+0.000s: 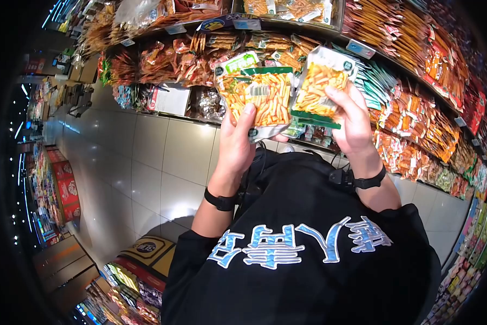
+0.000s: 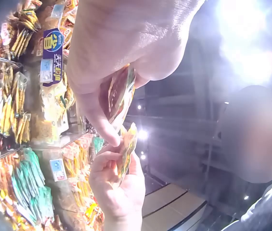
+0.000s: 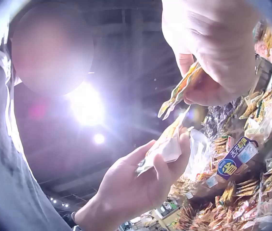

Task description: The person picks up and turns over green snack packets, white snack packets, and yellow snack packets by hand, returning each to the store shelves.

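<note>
In the head view I hold two clear snack packets of orange sticks with green trim up in front of a shop shelf. My left hand (image 1: pixel 239 135) grips the left packet (image 1: pixel 259 97) from below, thumb on its front. My right hand (image 1: pixel 350 116) grips the right packet (image 1: pixel 320 86), tilted, by its lower edge. The packets sit side by side, almost touching. In the left wrist view my left hand (image 2: pixel 121 43) pinches its packet (image 2: pixel 119 94) edge-on. In the right wrist view my right hand (image 3: pixel 213 43) holds its packet (image 3: pixel 180 91) above the left hand's packet (image 3: pixel 167 142).
Shelves (image 1: pixel 362 51) packed with hanging snack packets run behind and to the right of the hands, with price tags (image 1: pixel 360 49) on the rails. A pale tiled floor (image 1: pixel 146 162) stretches left. Red display boxes (image 1: pixel 64 184) stand far left, more stock (image 1: pixel 135 281) lies below.
</note>
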`<state>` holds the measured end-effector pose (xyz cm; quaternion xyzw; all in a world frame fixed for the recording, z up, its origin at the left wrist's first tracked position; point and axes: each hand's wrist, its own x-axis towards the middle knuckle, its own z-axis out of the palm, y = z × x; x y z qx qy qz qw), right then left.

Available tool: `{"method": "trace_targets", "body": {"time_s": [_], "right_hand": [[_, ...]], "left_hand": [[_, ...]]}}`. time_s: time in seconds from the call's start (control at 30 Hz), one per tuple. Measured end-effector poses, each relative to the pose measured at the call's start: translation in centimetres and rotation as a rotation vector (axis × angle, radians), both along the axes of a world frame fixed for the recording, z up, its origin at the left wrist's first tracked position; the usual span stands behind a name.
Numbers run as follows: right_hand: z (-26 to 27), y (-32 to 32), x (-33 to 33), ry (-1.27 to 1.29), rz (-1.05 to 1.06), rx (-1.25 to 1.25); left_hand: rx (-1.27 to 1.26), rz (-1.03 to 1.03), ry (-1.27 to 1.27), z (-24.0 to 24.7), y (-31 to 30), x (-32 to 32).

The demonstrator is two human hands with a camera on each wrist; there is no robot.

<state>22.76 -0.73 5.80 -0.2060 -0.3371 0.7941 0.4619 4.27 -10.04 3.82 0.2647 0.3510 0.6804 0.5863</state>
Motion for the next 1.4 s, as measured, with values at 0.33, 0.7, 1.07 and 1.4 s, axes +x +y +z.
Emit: {"method": "trace_targets", "body": {"time_s": [0.33,0.7,1.07,1.4], "right_hand": [[0.0,1.0,0.4,-0.068,0.149,-0.05],[-0.5,1.4,0.5,-0.335,0.256,0.087],[-1.7,-0.8,0.8,-0.471,0.187,0.288],[-1.6,-0.6,-0.7,-0.409,0.538,0.235]], "left_hand": [[-0.102,-0.107,0.059,0.3,-0.6,-1.0],[-0.146,-0.087,0.07,-0.3,-1.5,-2.1],[-0.121,0.179,0.012,-0.7,-1.5,-3.2],[-0.118,0.066,0.105,-0.9,-1.7,-3.1]]}}
